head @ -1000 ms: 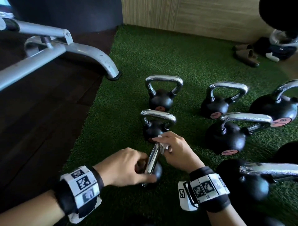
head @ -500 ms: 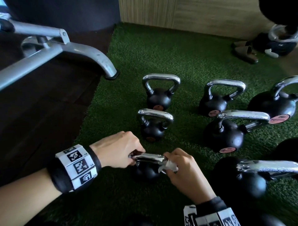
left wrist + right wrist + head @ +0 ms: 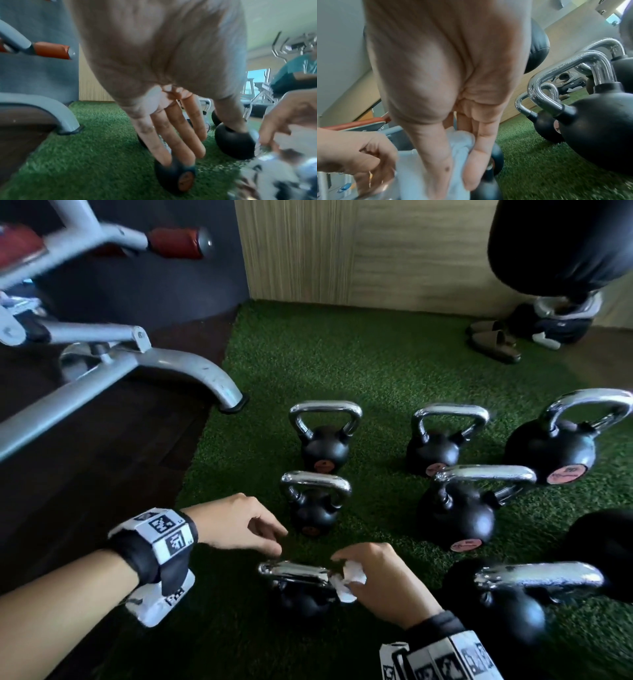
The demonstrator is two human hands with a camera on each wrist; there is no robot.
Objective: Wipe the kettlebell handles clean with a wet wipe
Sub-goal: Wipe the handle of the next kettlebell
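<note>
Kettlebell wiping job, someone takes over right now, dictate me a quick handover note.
Right hand: grips the crumpled white wet wipe against the right end of the chrome handle of the nearest small black kettlebell, which stands upright on the green artificial turf.
Left hand: holds nothing, fingers loose, above the handle's left end.
Done: cannot tell which handles are already clean.
Left: finish this handle; six more chrome-handled kettlebells stand around it, nearest one just behind.
</note>
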